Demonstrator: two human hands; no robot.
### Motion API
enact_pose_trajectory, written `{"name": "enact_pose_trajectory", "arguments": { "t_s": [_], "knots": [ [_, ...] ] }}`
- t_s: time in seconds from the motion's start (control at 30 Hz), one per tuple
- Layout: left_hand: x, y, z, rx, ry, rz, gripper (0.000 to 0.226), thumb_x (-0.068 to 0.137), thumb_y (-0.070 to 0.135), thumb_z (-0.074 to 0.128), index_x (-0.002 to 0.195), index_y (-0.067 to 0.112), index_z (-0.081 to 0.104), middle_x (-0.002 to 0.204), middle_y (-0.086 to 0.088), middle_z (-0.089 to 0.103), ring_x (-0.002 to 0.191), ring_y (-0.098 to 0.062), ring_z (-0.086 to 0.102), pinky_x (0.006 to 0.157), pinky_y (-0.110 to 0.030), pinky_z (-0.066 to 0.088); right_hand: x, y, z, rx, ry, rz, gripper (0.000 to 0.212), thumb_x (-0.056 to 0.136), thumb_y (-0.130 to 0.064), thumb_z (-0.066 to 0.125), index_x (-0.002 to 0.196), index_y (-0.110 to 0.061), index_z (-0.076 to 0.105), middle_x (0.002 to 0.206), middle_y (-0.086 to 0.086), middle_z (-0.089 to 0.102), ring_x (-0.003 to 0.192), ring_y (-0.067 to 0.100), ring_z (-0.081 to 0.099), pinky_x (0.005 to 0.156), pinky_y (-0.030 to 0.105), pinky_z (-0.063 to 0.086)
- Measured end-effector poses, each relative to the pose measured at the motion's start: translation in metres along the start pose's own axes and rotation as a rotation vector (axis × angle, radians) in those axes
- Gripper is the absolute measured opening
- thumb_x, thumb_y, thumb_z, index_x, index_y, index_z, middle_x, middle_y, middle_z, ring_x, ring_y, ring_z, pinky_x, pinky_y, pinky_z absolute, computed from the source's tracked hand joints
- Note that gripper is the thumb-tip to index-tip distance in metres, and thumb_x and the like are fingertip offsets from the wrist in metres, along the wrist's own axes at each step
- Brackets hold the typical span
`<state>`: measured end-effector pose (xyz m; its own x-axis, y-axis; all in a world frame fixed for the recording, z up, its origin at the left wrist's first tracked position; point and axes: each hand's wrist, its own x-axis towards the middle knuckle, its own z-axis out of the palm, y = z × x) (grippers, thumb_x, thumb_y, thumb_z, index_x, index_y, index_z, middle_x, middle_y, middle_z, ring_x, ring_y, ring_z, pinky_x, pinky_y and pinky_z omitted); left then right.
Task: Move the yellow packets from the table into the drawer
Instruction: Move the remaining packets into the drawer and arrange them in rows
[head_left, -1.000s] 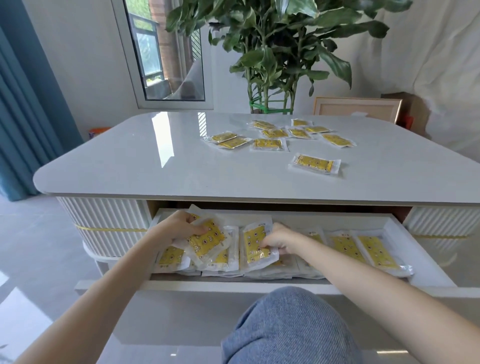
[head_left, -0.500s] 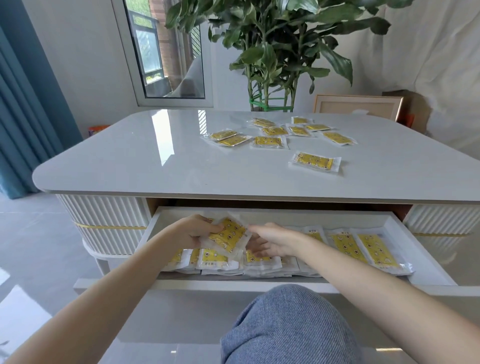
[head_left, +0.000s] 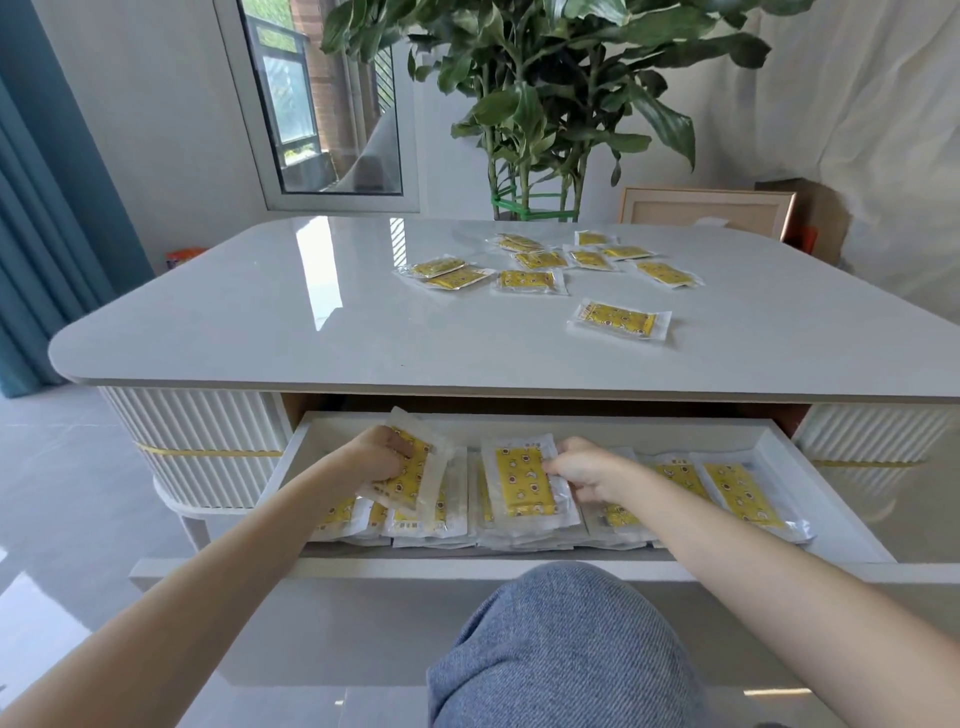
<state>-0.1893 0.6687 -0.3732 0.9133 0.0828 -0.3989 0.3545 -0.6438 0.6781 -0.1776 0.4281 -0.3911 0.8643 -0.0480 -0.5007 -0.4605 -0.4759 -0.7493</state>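
Several yellow packets (head_left: 621, 318) in clear wrap lie scattered on the far right half of the white table (head_left: 270, 322). Below the tabletop the white drawer (head_left: 831, 499) stands pulled out, with many packets lying in rows inside. My left hand (head_left: 376, 457) is in the drawer's left part and grips a tilted yellow packet (head_left: 415, 467) above the pile. My right hand (head_left: 587, 467) is in the middle of the drawer, its fingers pinching the right edge of another packet (head_left: 522, 480) that lies on top of the stack.
A large potted plant (head_left: 540, 104) stands behind the table, with a framed board (head_left: 706, 210) leaning beside it. A window (head_left: 322, 104) and blue curtain (head_left: 31, 208) are to the left. My knee in blue jeans (head_left: 561, 649) is just in front of the drawer.
Both hands stayed inside the drawer. The left hand's packet shifted left and tilted; the right hand moved right and now pinches a packet lying lengthwise on the stack.
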Motion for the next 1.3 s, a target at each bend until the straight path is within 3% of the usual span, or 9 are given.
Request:
{"name": "enact_pose_trajectory", "arguments": {
  "t_s": [0.13, 0.23, 0.37, 0.43, 0.53, 0.67, 0.83, 1.1, 1.3],
  "knots": [
    [0.007, -0.006, 0.005, 0.221, 0.028, 0.046, 0.048, 0.084, -0.007, 0.047, 0.129, 0.010, 0.052, 0.118, -0.010, 0.046, 0.084, -0.021, 0.053, 0.059, -0.021, 0.042, 0.008, 0.016, -0.019, -0.203, 0.093, 0.016, 0.034, 0.094, -0.002, 0.045, 0.129, -0.002, 0.046, 0.123, 0.015, 0.057, 0.111, 0.029, 0.058, 0.094, 0.043, 0.052],
    [0.004, -0.008, 0.007, 0.438, 0.093, 0.037, 0.052, 0.083, 0.004, 0.055, 0.132, 0.022, 0.047, 0.133, -0.015, 0.033, 0.120, -0.031, 0.040, 0.085, -0.028, 0.043, 0.006, 0.022, -0.030, -0.285, 0.132, 0.033, 0.036, 0.093, -0.001, 0.044, 0.129, -0.003, 0.045, 0.122, 0.013, 0.056, 0.108, 0.028, 0.059, 0.087, 0.038, 0.054],
    [0.004, -0.014, 0.008, 0.610, 0.166, 0.148, 0.055, 0.076, 0.019, 0.066, 0.127, 0.029, 0.048, 0.131, -0.012, 0.029, 0.124, -0.031, 0.025, 0.096, -0.032, 0.035, -0.008, 0.018, -0.038, -0.552, 0.246, -0.017, 0.027, 0.089, 0.004, 0.042, 0.112, -0.005, 0.052, 0.097, 0.008, 0.057, 0.087, 0.022, 0.058, 0.059, 0.024, 0.046],
    [0.004, -0.017, 0.009, 0.662, 0.109, 0.238, 0.057, 0.073, 0.026, 0.070, 0.126, 0.034, 0.049, 0.136, -0.009, 0.029, 0.131, -0.030, 0.021, 0.104, -0.038, 0.032, -0.012, 0.019, -0.040, -0.698, 0.330, -0.063, 0.039, 0.088, 0.007, 0.043, 0.126, -0.001, 0.048, 0.097, 0.010, 0.058, 0.083, 0.023, 0.057, 0.053, 0.023, 0.040],
    [0.001, -0.017, 0.011, 0.754, -0.093, 0.324, 0.071, 0.076, 0.038, 0.072, 0.139, 0.037, 0.039, 0.152, -0.005, 0.015, 0.141, -0.033, 0.006, 0.115, -0.050, 0.017, -0.013, 0.021, -0.039, -0.837, 0.448, -0.163, 0.066, 0.088, 0.004, 0.049, 0.148, -0.003, 0.023, 0.126, 0.016, 0.056, 0.106, 0.029, 0.060, 0.068, 0.029, 0.046],
    [-0.001, -0.016, 0.007, 0.849, -0.280, 0.341, 0.097, 0.074, 0.047, 0.074, 0.149, 0.039, 0.012, 0.159, 0.006, -0.006, 0.146, -0.026, -0.010, 0.117, -0.052, 0.005, -0.018, 0.018, -0.034, -0.858, 0.172, -0.335, 0.059, 0.081, -0.021, 0.071, 0.134, -0.022, 0.045, 0.142, 0.009, 0.039, 0.128, 0.027, 0.041, 0.095, 0.038, 0.044],
    [0.003, -0.020, 0.008, 0.888, -0.296, 0.371, 0.103, 0.074, 0.036, 0.077, 0.150, 0.034, 0.008, 0.160, 0.005, 0.003, 0.148, -0.018, 0.004, 0.120, -0.042, 0.008, -0.016, 0.020, -0.027, -1.136, -0.189, -0.275, 0.113, 0.065, -0.038, 0.084, 0.153, -0.036, 0.013, 0.160, 0.005, 0.010, 0.148, 0.030, 0.004, 0.118, 0.054, 0.013],
    [-0.002, -0.007, 0.020, 1.099, -0.151, 0.396, 0.104, 0.067, 0.059, 0.073, 0.150, 0.031, 0.016, 0.147, -0.004, 0.034, 0.133, -0.026, 0.039, 0.104, -0.044, 0.040, -0.013, 0.020, -0.027, -1.177, -0.117, -0.312, 0.100, 0.077, -0.038, 0.075, 0.154, -0.022, 0.012, 0.161, 0.006, 0.009, 0.148, 0.028, 0.010, 0.120, 0.047, 0.015],
    [-0.007, -0.006, 0.017, 1.044, -0.127, 0.389, 0.103, 0.066, 0.067, 0.068, 0.149, 0.029, 0.020, 0.146, -0.002, 0.035, 0.132, -0.024, 0.040, 0.103, -0.045, 0.042, -0.016, 0.017, -0.032, -1.143, -0.100, -0.332, 0.105, 0.070, -0.046, 0.079, 0.153, -0.023, 0.020, 0.157, 0.007, 0.021, 0.145, 0.029, 0.018, 0.117, 0.048, 0.024]
  ]
}}
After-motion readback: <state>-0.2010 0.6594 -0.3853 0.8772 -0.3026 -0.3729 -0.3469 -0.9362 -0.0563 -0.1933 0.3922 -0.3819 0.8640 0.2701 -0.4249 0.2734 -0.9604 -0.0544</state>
